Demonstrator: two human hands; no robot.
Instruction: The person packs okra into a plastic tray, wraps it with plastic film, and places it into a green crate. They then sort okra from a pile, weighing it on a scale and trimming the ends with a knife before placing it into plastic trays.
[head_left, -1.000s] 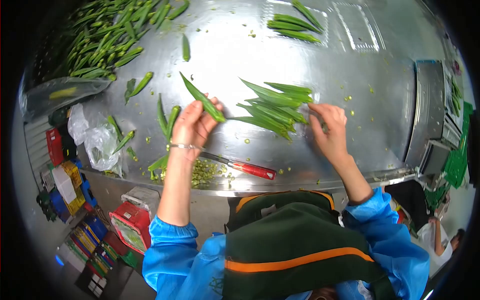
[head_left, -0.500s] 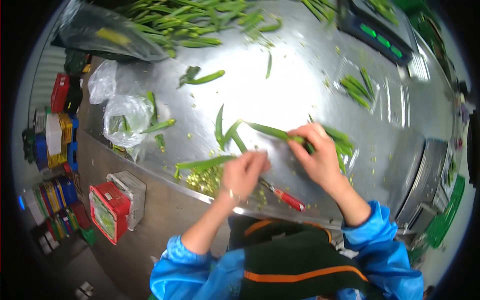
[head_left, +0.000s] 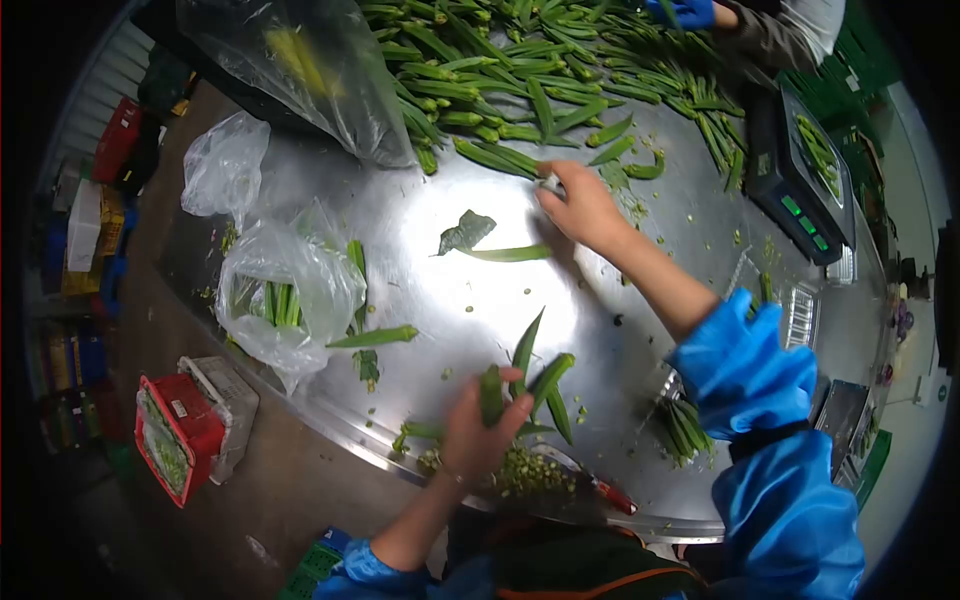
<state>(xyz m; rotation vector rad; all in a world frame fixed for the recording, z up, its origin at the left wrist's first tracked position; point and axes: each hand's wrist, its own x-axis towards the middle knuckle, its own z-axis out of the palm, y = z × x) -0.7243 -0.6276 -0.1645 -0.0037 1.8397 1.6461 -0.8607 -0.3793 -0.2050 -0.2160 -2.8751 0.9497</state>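
Note:
My left hand [head_left: 478,432] is closed round a green okra pod [head_left: 491,396] near the table's front edge. Several loose okra pods [head_left: 549,380] lie just beside it, and cut okra trimmings [head_left: 530,473] are heaped below. My right hand [head_left: 588,207] reaches forward, its fingers pinched at the ends of okra pods [head_left: 497,158] along the front of a big okra pile [head_left: 560,75]. A single pod [head_left: 508,254] and a dark leaf [head_left: 466,232] rest under that hand. The red-handled knife [head_left: 612,495] lies by the table edge, its blade toward the trimmings.
Plastic bags [head_left: 290,285] stand on the left, one with okra inside. Behind them leans a larger clear bag [head_left: 310,75]. A small okra pack [head_left: 685,428] lies right of centre. A scale [head_left: 805,190] stands at right. A co-worker's blue-gloved hand [head_left: 690,12] is at the far pile.
My right hand has moved from the near right forward to the pile. The left hand now holds an okra pod upright. The view has shifted, showing more of the pile and a co-worker's gloved hand.

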